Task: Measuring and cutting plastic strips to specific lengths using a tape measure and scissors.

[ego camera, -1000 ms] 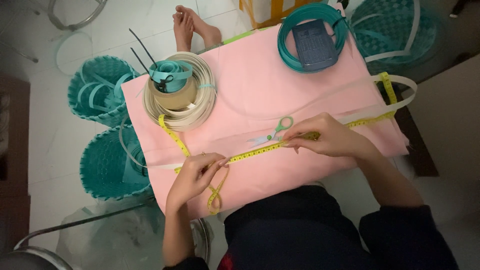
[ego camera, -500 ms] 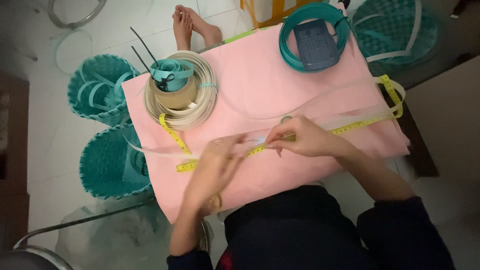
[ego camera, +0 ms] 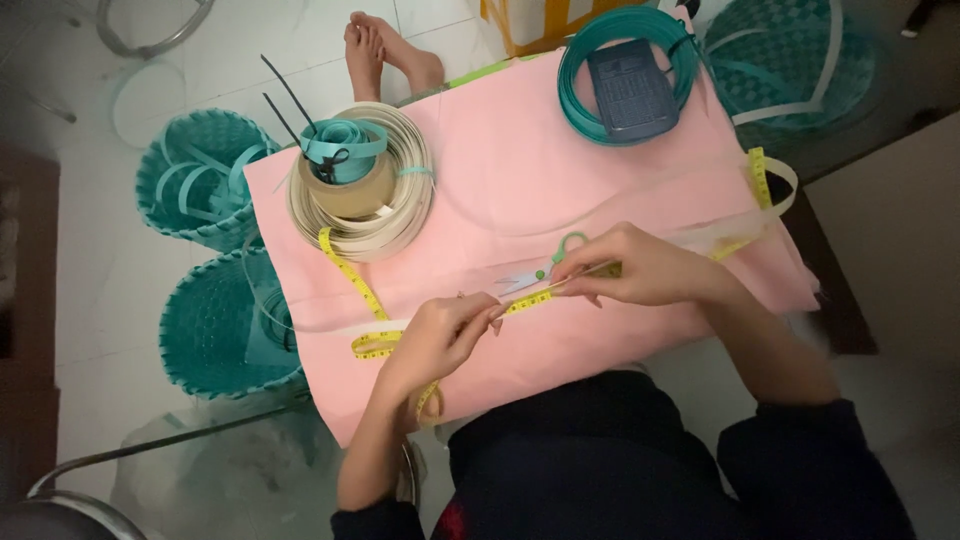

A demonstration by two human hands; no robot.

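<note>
While both hands pinch it flat on the pink cloth [ego camera: 520,170], yellow tape measure [ego camera: 352,278] is mid-measure: left hand [ego camera: 440,335] and right hand [ego camera: 640,265] closed on it (scissors [ego camera: 540,272] beside); next likely needs steady tension.

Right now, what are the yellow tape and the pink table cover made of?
The yellow measuring tape looks like soft, flexible vinyl or coated cloth: it curls and bends freely. The pink cover seems matte fabric or thin sheet, draping over the table edge; hard to tell which.
</note>
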